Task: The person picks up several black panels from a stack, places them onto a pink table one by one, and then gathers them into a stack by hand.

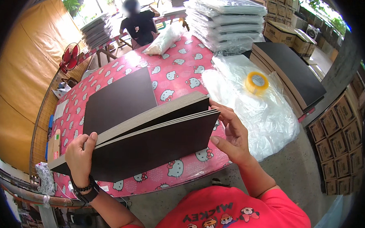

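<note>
A stack of black boards (160,147) with grey edges stands on its long side, tilted, over the near part of the table. Around its left end my left hand (79,154) is closed, thumb on the top edges. At the right end, my right hand (235,136) has its fingers against the far side and its thumb by the front board's edge. A wedge-shaped gap parts the few front boards from the thicker bundle behind. Beyond the stack, another black board (120,99) lies flat on the pink patterned tablecloth (174,79).
Clear plastic bags (267,126) cover the table's right side, with a yellow tape roll (256,83) on them. More black boards (290,67) are piled at right. Plastic-wrapped stacks (225,26) rise behind. A person (139,28) sits at the far end. Cartons (338,141) stand at right.
</note>
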`<control>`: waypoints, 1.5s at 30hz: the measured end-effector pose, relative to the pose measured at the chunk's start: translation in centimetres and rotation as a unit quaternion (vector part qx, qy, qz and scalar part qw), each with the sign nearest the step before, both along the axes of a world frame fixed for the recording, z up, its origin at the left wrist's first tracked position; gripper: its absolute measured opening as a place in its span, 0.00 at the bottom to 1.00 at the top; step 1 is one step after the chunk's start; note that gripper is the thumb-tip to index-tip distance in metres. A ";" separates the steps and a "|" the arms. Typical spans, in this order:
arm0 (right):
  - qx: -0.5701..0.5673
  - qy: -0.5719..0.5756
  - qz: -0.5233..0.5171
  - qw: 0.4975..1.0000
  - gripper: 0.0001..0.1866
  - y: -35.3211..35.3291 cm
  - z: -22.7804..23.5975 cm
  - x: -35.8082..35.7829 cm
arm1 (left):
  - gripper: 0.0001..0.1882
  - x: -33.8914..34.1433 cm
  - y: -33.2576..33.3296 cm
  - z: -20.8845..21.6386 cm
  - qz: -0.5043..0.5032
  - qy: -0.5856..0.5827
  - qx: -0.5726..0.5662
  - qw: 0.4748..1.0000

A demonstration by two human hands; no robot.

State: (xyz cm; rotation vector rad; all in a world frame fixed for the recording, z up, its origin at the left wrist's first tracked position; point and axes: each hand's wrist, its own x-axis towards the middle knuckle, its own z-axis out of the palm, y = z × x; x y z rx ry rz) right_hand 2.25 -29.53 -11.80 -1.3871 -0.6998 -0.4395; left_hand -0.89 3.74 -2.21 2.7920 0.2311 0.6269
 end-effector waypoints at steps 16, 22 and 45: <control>0.049 0.154 0.088 0.983 0.36 0.3 2.3 0.7 | 0.26 0.2 0.0 -0.1 0.007 -0.011 -0.002 1.000; -0.040 0.096 0.006 0.995 0.33 0.4 2.1 0.5 | 0.27 0.0 -0.3 0.3 -0.001 -0.005 0.010 1.000; 0.025 0.129 0.031 0.991 0.32 0.8 1.9 0.2 | 0.26 -0.5 -0.4 0.1 0.013 -0.012 -0.006 1.000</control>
